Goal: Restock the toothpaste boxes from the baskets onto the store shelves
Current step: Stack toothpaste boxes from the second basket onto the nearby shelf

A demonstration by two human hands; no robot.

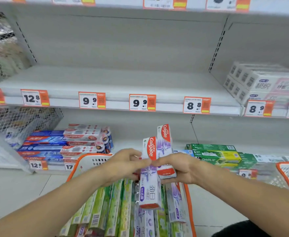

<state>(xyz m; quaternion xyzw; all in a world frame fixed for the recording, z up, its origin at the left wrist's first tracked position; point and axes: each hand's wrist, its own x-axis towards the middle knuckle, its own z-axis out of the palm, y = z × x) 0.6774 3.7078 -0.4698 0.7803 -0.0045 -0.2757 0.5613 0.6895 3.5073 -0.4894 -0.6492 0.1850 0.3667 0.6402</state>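
Both hands met over the orange-rimmed basket [89, 161], each clamped on an upright purple-and-white Colgate box. The left hand [125, 165] had its fingers curled round the nearer Colgate box [149, 175], whose lower end hung down toward the basket's contents. The right hand [176, 168] gripped the second Colgate box [165, 144] just behind it, the two boxes touching side by side. Below them the basket held green toothpaste boxes [106, 206] and more purple ones, packed lengthwise. The middle shelf [116, 79] stood above price tags [91, 100], with white boxes [260, 82] stacked at its right end. On the lower shelf lay blue and red Colgate boxes [63, 144] at left and green Darlie boxes [217, 154] at right.
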